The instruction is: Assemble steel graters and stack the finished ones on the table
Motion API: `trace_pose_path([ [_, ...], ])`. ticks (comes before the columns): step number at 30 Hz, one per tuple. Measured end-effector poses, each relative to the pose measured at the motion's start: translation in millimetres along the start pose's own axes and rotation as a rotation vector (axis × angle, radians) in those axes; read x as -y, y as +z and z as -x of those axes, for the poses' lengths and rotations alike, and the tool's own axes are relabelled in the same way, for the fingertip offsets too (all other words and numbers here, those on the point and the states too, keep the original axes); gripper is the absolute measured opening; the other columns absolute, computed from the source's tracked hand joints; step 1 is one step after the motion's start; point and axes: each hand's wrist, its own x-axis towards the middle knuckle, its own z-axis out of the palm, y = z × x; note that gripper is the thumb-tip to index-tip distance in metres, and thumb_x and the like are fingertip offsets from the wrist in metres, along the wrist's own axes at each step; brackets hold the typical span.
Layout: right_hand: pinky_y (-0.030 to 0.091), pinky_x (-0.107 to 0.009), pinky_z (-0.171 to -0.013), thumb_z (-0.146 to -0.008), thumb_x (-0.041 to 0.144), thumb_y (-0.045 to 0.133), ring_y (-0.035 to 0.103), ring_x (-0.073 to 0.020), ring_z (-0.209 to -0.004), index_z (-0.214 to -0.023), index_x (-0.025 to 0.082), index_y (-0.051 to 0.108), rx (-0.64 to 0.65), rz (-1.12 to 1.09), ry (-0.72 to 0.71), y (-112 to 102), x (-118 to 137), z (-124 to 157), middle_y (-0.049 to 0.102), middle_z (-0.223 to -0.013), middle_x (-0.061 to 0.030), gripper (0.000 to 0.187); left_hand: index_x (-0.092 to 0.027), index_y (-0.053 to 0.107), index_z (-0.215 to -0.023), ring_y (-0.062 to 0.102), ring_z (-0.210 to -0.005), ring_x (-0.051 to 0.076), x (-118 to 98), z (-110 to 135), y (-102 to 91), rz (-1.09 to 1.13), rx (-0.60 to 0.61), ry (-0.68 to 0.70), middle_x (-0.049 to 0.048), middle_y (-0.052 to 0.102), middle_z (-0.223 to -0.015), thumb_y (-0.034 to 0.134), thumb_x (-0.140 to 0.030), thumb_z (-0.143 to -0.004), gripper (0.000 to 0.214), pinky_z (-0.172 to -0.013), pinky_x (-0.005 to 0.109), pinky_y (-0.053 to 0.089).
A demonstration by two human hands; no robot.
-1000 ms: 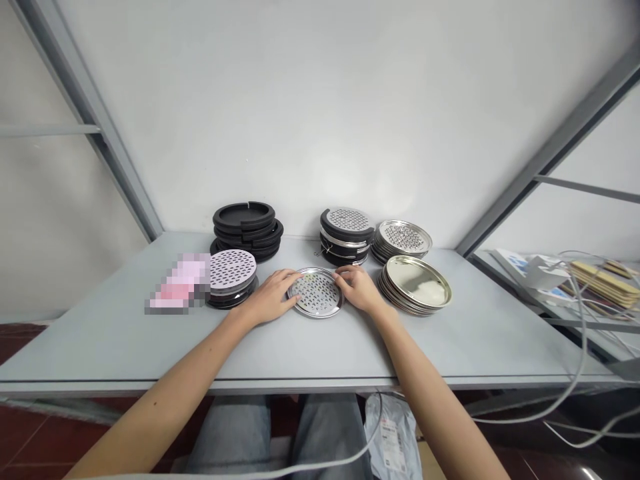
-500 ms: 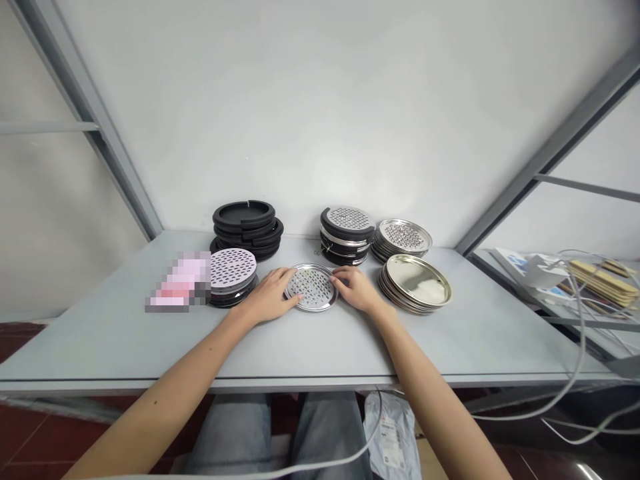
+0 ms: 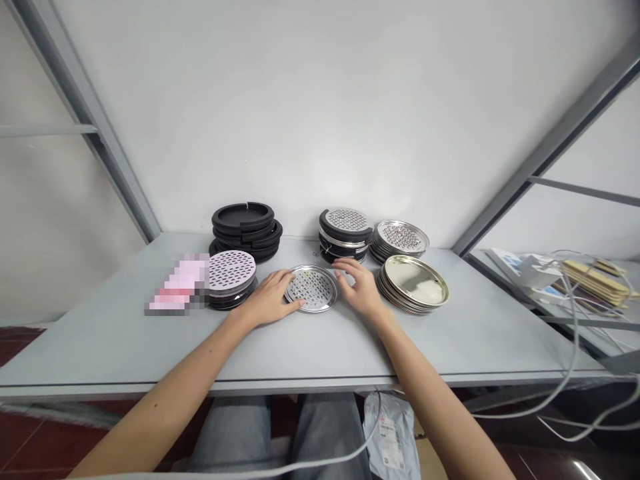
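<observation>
A round metal disc (image 3: 314, 289) with a perforated face and shiny rim lies flat on the table in front of me. My left hand (image 3: 270, 299) holds its left edge, fingertips at the far-left rim and thumb over the near-left part. Just off the right rim, my right hand (image 3: 361, 288) is open, its fingers apart from the thumb and nothing in it. Close to my left hand stands a stack topped by a light perforated disc (image 3: 231, 270). Beyond my right hand is a stack of gold-toned round lids (image 3: 417, 280).
Along the back wall stand stacked black rings (image 3: 243, 223), a pile of black rings and perforated discs (image 3: 347, 223), and several silver perforated discs (image 3: 403, 237). A pixelated pink patch (image 3: 177, 283) covers something at left. White cables (image 3: 570, 373) hang at right.
My right hand has let go of the disc's right rim and moved slightly off it, its fingers opening. My left hand stays on the disc.
</observation>
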Motion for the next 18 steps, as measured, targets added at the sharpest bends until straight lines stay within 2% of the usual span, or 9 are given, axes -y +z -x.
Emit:
trace_pose_path([
  [2,0.049,-0.039,-0.094,-0.089,0.023,0.051,0.061,-0.0231,-0.106,-0.107,0.022,0.068,-0.252,0.053,-0.066,-15,5,-3,0.064,-0.114,-0.01,0.025,-0.017,0.048,-0.129,0.043,-0.128,0.03,0,1,-0.6,-0.002,0.008,-0.008,0.0134,0.046,-0.136,0.057,-0.051,-0.085,0.057,-0.109,0.043,0.034],
  [4,0.049,-0.042,-0.093,-0.087,0.022,0.051,0.06,-0.0247,-0.106,-0.108,0.021,0.066,-0.453,0.15,-0.072,-35,0,-9,0.063,-0.113,-0.0108,0.026,-0.017,0.048,-0.129,0.043,-0.128,0.03,0,1,-0.9,-0.003,0.016,-0.014,0.0133,0.046,-0.137,0.056,-0.051,-0.085,0.056,-0.109,0.043,0.035],
  [6,0.047,-0.044,-0.094,-0.086,0.023,0.05,0.058,-0.0261,-0.108,-0.106,0.019,0.067,-0.575,0.267,0.019,-56,-16,-19,0.062,-0.113,-0.0119,0.026,-0.017,0.048,-0.129,0.043,-0.128,0.03,0,1,-0.9,-0.002,0.017,-0.012,0.0132,0.046,-0.136,0.056,-0.052,-0.085,0.057,-0.108,0.043,0.035],
  [7,0.046,-0.045,-0.095,-0.086,0.024,0.05,0.057,-0.0267,-0.109,-0.103,0.019,0.068,-0.571,0.336,0.086,-66,-29,-24,0.061,-0.113,-0.0119,0.026,-0.017,0.048,-0.129,0.043,-0.128,0.03,0,1,-0.9,-0.002,0.016,-0.01,0.0132,0.046,-0.136,0.056,-0.052,-0.085,0.057,-0.108,0.043,0.035],
  [9,0.043,-0.046,-0.097,-0.083,0.025,0.051,0.056,-0.0277,-0.108,-0.095,0.018,0.071,-0.441,0.466,0.219,-83,-57,-36,0.063,-0.11,-0.012,0.024,-0.017,0.048,-0.13,0.043,-0.128,0.03,1,1,-0.8,0.001,0.018,-0.013,0.0132,0.045,-0.137,0.056,-0.052,-0.085,0.057,-0.109,0.043,0.035],
  [13,0.041,-0.043,-0.097,-0.079,0.03,0.058,0.053,-0.0296,-0.112,-0.089,0.018,0.075,-0.035,0.636,0.403,-101,-108,-51,0.065,-0.11,-0.013,0.023,-0.017,0.043,-0.136,0.04,-0.131,0.03,2,2,-0.8,0.015,0.019,-0.015,0.0133,0.044,-0.14,0.055,-0.051,-0.086,0.062,-0.11,0.042,0.033],
  [16,0.041,-0.041,-0.098,-0.079,0.033,0.061,0.055,-0.0284,-0.112,-0.083,0.02,0.077,0.168,0.66,0.423,-106,-125,-57,0.067,-0.108,-0.0114,0.021,-0.019,0.038,-0.14,0.04,-0.131,0.029,2,2,-1.0,0.024,0.01,-0.001,0.0123,0.044,-0.14,0.056,-0.05,-0.086,0.066,-0.11,0.042,0.033],
  [18,0.042,-0.04,-0.096,-0.078,0.033,0.062,0.057,-0.0273,-0.108,-0.079,0.021,0.077,0.242,0.664,0.399,-107,-127,-59,0.068,-0.108,-0.0098,0.019,-0.02,0.036,-0.141,0.04,-0.131,0.029,2,2,-1.0,0.025,0.009,0.002,0.0117,0.044,-0.14,0.057,-0.049,-0.085,0.066,-0.11,0.042,0.033],
])
